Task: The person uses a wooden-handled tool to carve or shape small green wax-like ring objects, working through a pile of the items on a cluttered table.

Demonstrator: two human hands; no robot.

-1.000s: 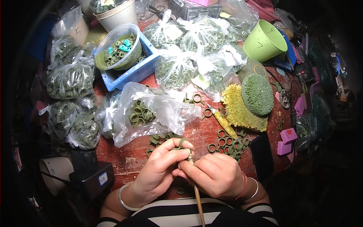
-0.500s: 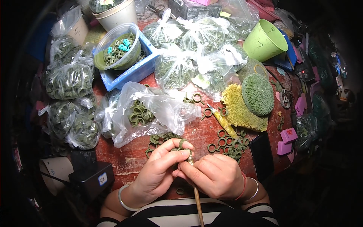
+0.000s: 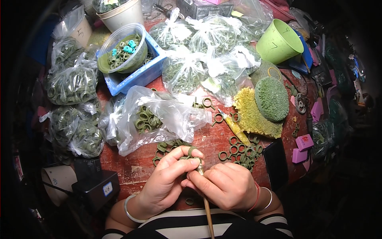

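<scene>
Near the table's front edge, my left hand (image 3: 164,184) pinches a dark green ring (image 3: 192,151) between thumb and fingers. Some of that ring is hidden by the fingertips. Pressed close beside it, my right hand (image 3: 226,185) is closed around a slim tool with a wooden handle (image 3: 208,217). The tool's metal end (image 3: 200,169) meets the ring at my left fingertips; its exact tip is covered. Loose green rings (image 3: 171,144) lie just beyond my left hand, and another pile of rings (image 3: 242,152) sits beyond my right hand.
An opened plastic bag of rings (image 3: 159,119) lies ahead, with tied bags (image 3: 215,40) behind it. A blue basket (image 3: 115,88) carries a clear tub (image 3: 102,63). Rightward are a yellow sponge (image 3: 250,111), a green round pad (image 3: 271,99), a yellow pen-like tube (image 3: 234,127) and a black phone (image 3: 275,165).
</scene>
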